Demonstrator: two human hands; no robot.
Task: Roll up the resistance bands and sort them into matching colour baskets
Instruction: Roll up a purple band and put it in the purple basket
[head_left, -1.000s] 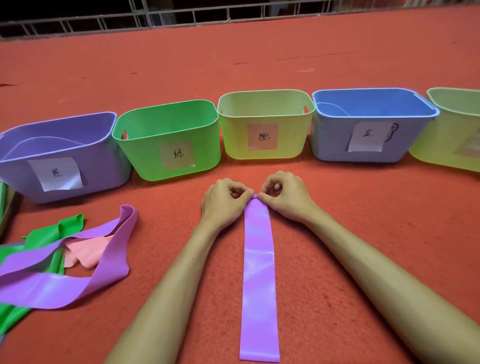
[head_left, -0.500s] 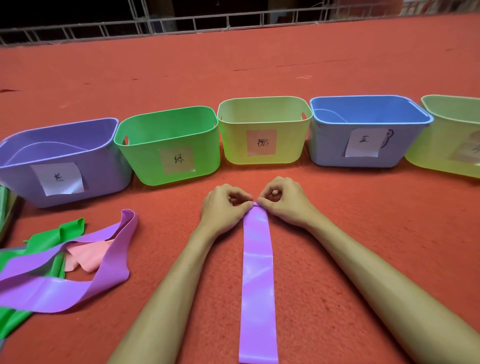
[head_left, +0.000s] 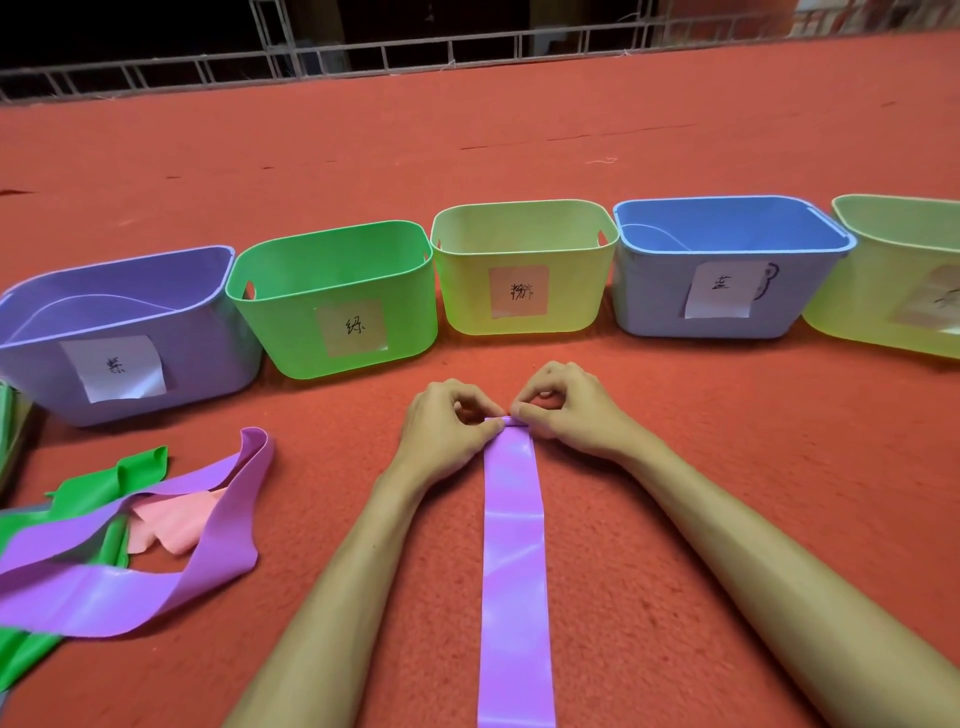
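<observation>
Both bare forearms reach forward over the carpet (head_left: 727, 415), knuckles up. The left hand (head_left: 444, 431) and right hand (head_left: 569, 410) meet at the far end of the purple band (head_left: 513, 545), with curled fingers and thumbs pinching its small rolled edge. The rest of the band lies flat on the carpet, its long axis pointing straight away toward the yellow basket (head_left: 467, 291), the middle of 5 rounded plastic ones. The band is a smooth, glossy strip and the carpet is fuzzy red.

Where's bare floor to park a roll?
Bare carpet right of the right hand, before the blue basket; between the left hand and the loose bands. Crowded: far left pile, and centre, both hands on the purple band.
</observation>
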